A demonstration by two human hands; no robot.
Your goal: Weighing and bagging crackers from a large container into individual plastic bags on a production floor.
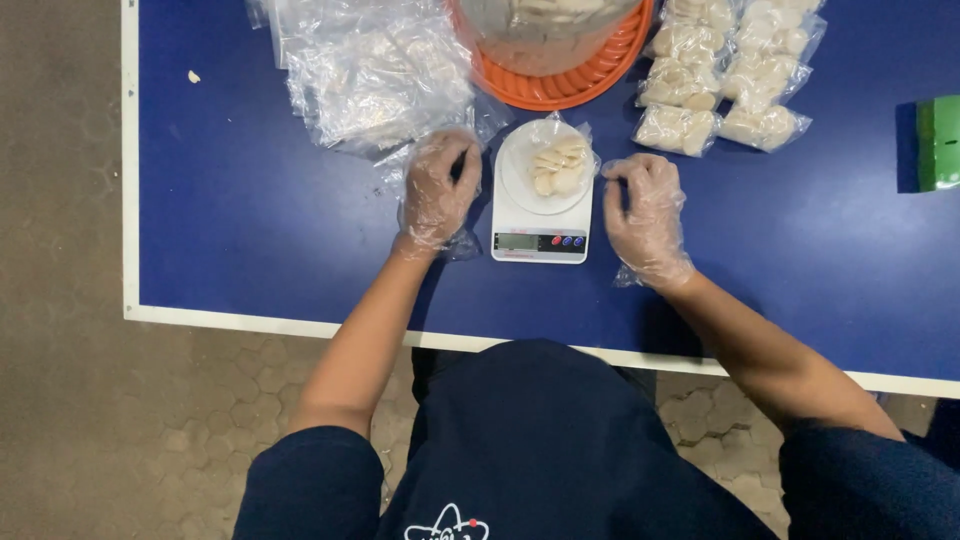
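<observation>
A small bag of pale dough pieces (556, 168) is set on the kitchen scale (541, 215), between the gloved hands. The left hand (437, 192) and right hand (646, 215) are loosely curled, empty, resting on the blue desk (250, 220), about equally near.

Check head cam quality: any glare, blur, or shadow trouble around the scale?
Head view: even, soft lighting; only faint shadows beside the scale and under both forearms. Mild sheen on the empty plastic bags and the gloved left hand and right hand. Scale display too small to read; edges slightly soft.
</observation>
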